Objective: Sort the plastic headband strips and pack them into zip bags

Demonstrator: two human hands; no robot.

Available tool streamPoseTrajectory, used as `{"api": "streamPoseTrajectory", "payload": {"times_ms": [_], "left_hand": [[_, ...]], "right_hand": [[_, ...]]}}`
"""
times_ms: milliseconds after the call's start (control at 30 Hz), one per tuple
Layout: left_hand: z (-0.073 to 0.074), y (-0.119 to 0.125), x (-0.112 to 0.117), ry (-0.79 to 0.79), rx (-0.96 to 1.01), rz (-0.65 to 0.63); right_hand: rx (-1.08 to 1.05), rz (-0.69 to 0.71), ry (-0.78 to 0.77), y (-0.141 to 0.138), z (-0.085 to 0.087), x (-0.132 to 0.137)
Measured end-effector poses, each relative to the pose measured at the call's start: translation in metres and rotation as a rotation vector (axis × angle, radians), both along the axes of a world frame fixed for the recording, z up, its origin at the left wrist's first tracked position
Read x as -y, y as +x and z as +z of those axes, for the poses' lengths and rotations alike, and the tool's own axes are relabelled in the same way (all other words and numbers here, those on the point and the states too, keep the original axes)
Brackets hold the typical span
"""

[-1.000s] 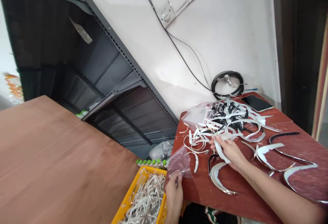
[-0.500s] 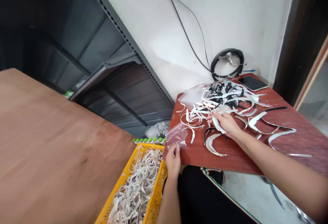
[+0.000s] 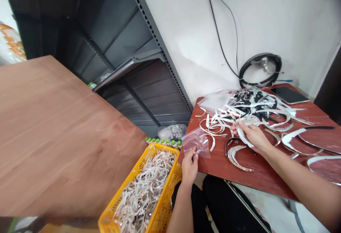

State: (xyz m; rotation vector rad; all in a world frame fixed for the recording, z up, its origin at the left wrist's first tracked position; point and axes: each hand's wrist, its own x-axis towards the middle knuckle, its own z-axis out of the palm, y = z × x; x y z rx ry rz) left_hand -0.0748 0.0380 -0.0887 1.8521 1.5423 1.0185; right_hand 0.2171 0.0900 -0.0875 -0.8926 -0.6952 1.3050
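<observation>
My left hand (image 3: pixel 190 167) is at the front left of the red-brown table, its fingers pinched on the lower edge of a small clear plastic bag (image 3: pixel 200 143). Farther right, my right hand (image 3: pixel 253 137) is closed around curved white strips (image 3: pixel 243 136), held just above the tabletop. Under that hand lie a black curved band (image 3: pixel 228 144) and a white crescent piece with a metallic edge (image 3: pixel 234 154). Behind it spreads a heap of black and white curved strips (image 3: pixel 247 101), partly in clear plastic.
A yellow crate (image 3: pixel 174 179) full of similar strips stands left of the table. Beyond it are green-capped bottles (image 3: pixel 162 141) and a large brown board (image 3: pixel 66 130). A phone (image 3: pixel 290 94) and a coiled black cable (image 3: pixel 241 78) sit at the back, near the wall.
The view has turned left, so the table, crate and hands appear farther right. Both hands keep their hold, with the left fingers slightly higher against the bag.
</observation>
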Motion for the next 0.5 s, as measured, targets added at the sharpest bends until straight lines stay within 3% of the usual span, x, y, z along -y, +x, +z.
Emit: {"api": "streamPoseTrajectory", "payload": {"times_ms": [233,500], "left_hand": [[0.001,-0.0014,-0.0001,0.005,-0.011,0.015],[-0.0007,0.0066,0.0041,0.069,-0.198,0.116]], "right_hand": [[-0.042,0.024,-0.052,0.0004,-0.0001,-0.0007],[-0.029,0.0,-0.1,0.0025,0.0007,-0.003]]}}
